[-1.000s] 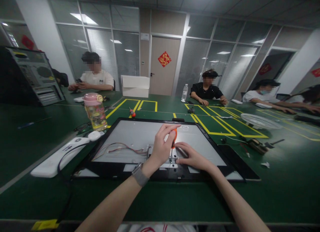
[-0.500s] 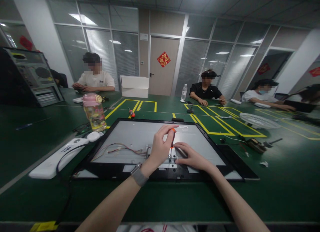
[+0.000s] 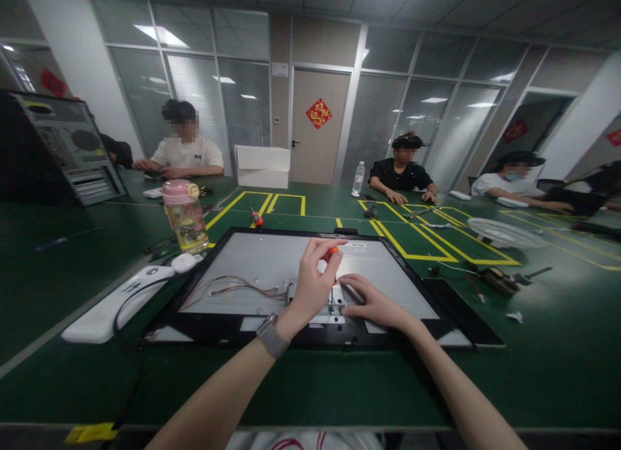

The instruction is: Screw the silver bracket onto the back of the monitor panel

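Observation:
My left hand, with a watch on its wrist, is closed around the orange handle of a screwdriver. The screwdriver stands nearly upright, its shaft pointing down at a metal bracket near the lower middle of a flat display panel. The exact contact of its tip is too small to make out. Beside the bracket, my right hand rests with thumb and fingers apart, the thumb by the bracket's right edge. Thin wires run left from the bracket across the panel's grey back.
Left of the panel are a white power strip with a black cable and a pink-lidded bottle. A dark flat slab lies against its right side. Beyond are a tool and a white fan grille. Several people sit across the table.
My left fingers have shifted slightly around the screwdriver, and less of its handle's dark part shows. My right hand stays by the bracket. The whole view has moved a little.

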Demonstrator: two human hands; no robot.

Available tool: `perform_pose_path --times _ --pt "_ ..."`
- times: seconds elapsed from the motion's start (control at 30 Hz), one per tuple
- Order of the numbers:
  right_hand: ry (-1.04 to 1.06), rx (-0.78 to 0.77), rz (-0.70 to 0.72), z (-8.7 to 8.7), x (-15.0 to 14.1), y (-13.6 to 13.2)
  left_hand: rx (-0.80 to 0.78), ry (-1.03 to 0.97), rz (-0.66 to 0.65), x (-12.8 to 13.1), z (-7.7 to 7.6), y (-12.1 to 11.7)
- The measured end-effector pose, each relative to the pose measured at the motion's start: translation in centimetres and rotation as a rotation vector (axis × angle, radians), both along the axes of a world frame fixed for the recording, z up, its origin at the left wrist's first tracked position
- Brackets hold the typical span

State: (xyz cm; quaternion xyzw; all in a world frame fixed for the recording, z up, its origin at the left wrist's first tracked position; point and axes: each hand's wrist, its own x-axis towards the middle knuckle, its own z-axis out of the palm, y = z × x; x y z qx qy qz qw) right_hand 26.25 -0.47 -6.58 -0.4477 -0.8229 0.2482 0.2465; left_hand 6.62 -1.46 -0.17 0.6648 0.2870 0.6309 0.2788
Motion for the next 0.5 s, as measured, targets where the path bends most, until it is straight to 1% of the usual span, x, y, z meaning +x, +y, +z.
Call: perform_pose_path --times 0.13,0.27,0.33,0.5 --pt "0.004 -0.007 -0.001 0.01 -0.04 0.01 0.041 -0.004 0.037 -0.1 -0.15 0.0" --pt "0.006 -0.005 0.002 -0.06 0.01 0.07 0.025 -0.008 -0.037 -0.41 0.08 0.01" --pt "0.004 -0.007 0.001 -0.05 0.03 0.06 0.012 -0.013 -0.052 -0.45 0.23 0.01" --pt "0.005 -0.013 -0.006 -0.04 -0.03 -0.02 0.026 -0.008 0.006 -0.32 0.28 -0.04"
